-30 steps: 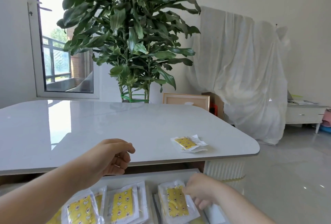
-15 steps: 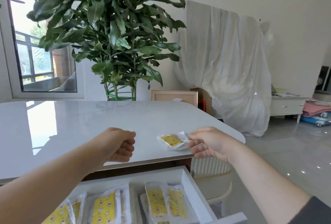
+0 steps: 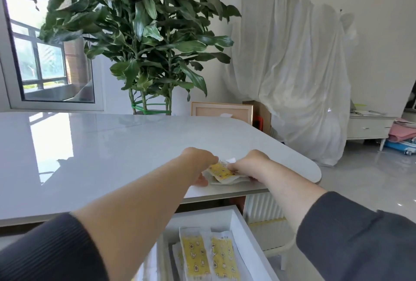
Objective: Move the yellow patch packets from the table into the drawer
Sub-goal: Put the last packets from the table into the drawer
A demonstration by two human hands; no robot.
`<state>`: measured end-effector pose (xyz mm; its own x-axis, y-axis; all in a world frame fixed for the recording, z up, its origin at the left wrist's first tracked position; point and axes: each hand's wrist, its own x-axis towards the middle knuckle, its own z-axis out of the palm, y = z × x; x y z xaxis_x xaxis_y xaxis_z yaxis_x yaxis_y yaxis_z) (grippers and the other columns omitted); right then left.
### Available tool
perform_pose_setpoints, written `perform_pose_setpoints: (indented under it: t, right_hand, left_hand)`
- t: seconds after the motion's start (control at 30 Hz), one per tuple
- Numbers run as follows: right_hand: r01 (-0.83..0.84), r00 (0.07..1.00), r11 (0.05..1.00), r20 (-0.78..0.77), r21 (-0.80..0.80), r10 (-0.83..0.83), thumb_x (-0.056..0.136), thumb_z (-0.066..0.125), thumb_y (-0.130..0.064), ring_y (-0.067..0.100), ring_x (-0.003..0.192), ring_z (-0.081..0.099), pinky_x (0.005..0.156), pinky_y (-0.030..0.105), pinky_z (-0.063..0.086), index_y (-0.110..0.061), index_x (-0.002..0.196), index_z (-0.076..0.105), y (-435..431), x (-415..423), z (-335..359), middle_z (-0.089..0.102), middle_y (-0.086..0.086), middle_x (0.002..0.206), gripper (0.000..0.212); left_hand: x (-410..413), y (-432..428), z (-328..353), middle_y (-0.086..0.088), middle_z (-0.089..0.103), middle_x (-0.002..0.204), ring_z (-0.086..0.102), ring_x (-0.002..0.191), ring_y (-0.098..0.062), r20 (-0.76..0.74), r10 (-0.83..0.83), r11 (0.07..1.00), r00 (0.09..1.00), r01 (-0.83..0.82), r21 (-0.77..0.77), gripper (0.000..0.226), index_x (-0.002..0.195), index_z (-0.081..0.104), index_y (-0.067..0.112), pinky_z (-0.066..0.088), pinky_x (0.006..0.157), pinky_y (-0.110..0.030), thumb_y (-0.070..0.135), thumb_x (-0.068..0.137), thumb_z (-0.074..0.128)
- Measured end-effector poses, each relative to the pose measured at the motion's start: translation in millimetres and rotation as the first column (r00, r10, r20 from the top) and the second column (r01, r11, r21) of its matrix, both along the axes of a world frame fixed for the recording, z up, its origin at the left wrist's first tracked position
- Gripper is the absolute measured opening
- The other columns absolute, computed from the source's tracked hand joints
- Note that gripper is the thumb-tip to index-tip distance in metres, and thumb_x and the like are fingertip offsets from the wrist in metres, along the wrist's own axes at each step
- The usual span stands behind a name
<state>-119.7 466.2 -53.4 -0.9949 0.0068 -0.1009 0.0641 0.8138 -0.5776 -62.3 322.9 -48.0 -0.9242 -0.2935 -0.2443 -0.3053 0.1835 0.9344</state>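
Yellow patch packets (image 3: 221, 171) half hidden; right hand (image 3: 249, 165) pinching them; left hand (image 3: 200, 163) grip unclear.

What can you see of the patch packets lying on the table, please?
The patch packets form a small untidy pile of crinkled white wrappers, the top one showing a yellow patch with small printed figures. The pile lies on the glossy white table, near its front edge above the open drawer. The left hand holds its left side, the right hand its right.

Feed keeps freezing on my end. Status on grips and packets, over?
Holding: left grip and right grip both on the packets near the table edge. Open drawer below, part filled. Path clear.
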Motion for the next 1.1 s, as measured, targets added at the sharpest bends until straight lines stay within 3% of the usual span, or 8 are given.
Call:
perform_pose_setpoints:
  t: [0.13, 0.27, 0.37, 0.47, 0.67, 0.87, 1.0, 1.1]
  right_hand:
    - [0.012, 1.0, 1.0, -0.004, -0.017, -0.012, 0.067, 0.076, -0.047, 0.019, 0.074, 0.061, 0.053, 0.024, 0.041, -0.013, 0.099, 0.063, -1, -7, -4, 0.064, 0.004, 0.085, 0.048]
    - [0.019, 1.0, 0.993, 0.005, -0.12, -0.018, 0.072, 0.072, -0.048, 0.019, 0.074, 0.056, 0.063, 0.027, 0.043, -0.014, 0.092, 0.057, 4, -7, -5, 0.059, 0.003, 0.087, 0.043]
    - [0.036, 0.998, 0.961, 0.055, -0.274, -0.021, 0.077, 0.066, -0.044, 0.017, 0.063, 0.05, 0.061, 0.027, 0.042, -0.011, 0.088, 0.06, 8, -12, -7, 0.057, 0.004, 0.078, 0.035]
    - [0.051, 0.995, 0.94, 0.103, -0.338, -0.017, 0.086, 0.059, -0.032, 0.014, 0.058, 0.046, 0.054, 0.023, 0.037, -0.008, 0.08, 0.06, 11, -11, -4, 0.054, 0.004, 0.067, 0.025]
    - [0.048, 0.996, 0.947, 0.081, -0.318, -0.023, 0.084, 0.061, -0.03, 0.014, 0.061, 0.049, 0.054, 0.022, 0.04, -0.011, 0.086, 0.057, 8, -10, -4, 0.053, 0.002, 0.071, 0.02]
    - [-0.037, 0.999, 0.999, 0.002, 0.039, 0.037, 0.066, 0.069, -0.063, 0.017, 0.082, 0.054, 0.076, 0.027, 0.046, -0.019, 0.094, 0.055, -23, -5, -7, 0.059, 0.0, 0.096, 0.054]
    - [-0.006, 0.999, 0.998, 0.038, 0.055, 0.004, 0.076, 0.071, -0.051, 0.022, 0.087, 0.053, 0.084, 0.03, 0.048, -0.013, 0.1, 0.055, -24, -1, -3, 0.056, 0.005, 0.097, 0.047]
    - [0.031, 0.999, 0.999, 0.012, 0.011, -0.031, 0.078, 0.074, -0.041, 0.023, 0.09, 0.053, 0.085, 0.03, 0.048, -0.008, 0.112, 0.058, -16, 0, -1, 0.056, 0.007, 0.101, 0.05]
  left_hand:
    - [-15, 11, -7, -0.009, 0.058, 0.066, 0.06, 0.059, -0.022, 0.033, 0.099, 0.969, 0.995, -0.089, -0.229, 0.034, 0.074, 0.046, 0.008, 0.06, 0.076, -0.034, 0.027, 0.081, 0.073]
    - [-23, 11, -11, -0.009, 0.064, 0.078, 0.069, 0.075, -0.022, 0.053, 0.112, 0.962, 0.992, -0.095, -0.258, 0.031, 0.074, 0.046, 0.009, 0.06, 0.079, -0.035, 0.02, 0.079, 0.075]
    - [-24, 6, -9, -0.01, 0.067, 0.09, 0.07, 0.088, -0.022, 0.039, 0.087, 0.99, 0.995, -0.082, -0.111, 0.022, 0.079, 0.05, 0.007, 0.059, 0.083, -0.036, 0.009, 0.081, 0.072]
    - [-16, -5, -8, -0.014, 0.064, 0.096, 0.067, 0.074, -0.024, 0.059, 0.084, 0.979, 0.995, -0.093, 0.183, 0.011, 0.095, 0.055, 0.004, 0.059, 0.072, -0.037, -0.002, 0.087, 0.059]
    - [7, -39, -18, -0.019, 0.064, 0.089, 0.067, 0.068, -0.028, -0.081, 0.057, 0.789, 0.995, 0.005, 0.615, 0.01, 0.098, 0.052, -0.002, 0.057, 0.042, -0.033, -0.005, 0.095, 0.043]
    - [16, -53, -29, -0.01, 0.061, 0.085, 0.06, 0.069, -0.016, -0.201, 0.277, 0.562, 0.94, 0.011, 0.827, 0.006, 0.096, 0.052, 0.004, 0.05, 0.048, -0.022, 0.003, 0.097, 0.047]
    - [28, -51, -27, -0.01, 0.072, 0.065, 0.07, 0.052, -0.017, -0.256, 0.23, 0.578, 0.939, 0.08, 0.812, 0.013, 0.092, 0.057, 0.003, 0.053, 0.049, -0.023, -0.005, 0.092, 0.047]
    - [29, -52, -28, -0.015, 0.071, 0.078, 0.071, 0.051, -0.019, -0.271, 0.212, 0.583, 0.939, 0.101, 0.806, 0.017, 0.097, 0.056, -0.001, 0.053, 0.043, -0.02, -0.01, 0.091, 0.044]
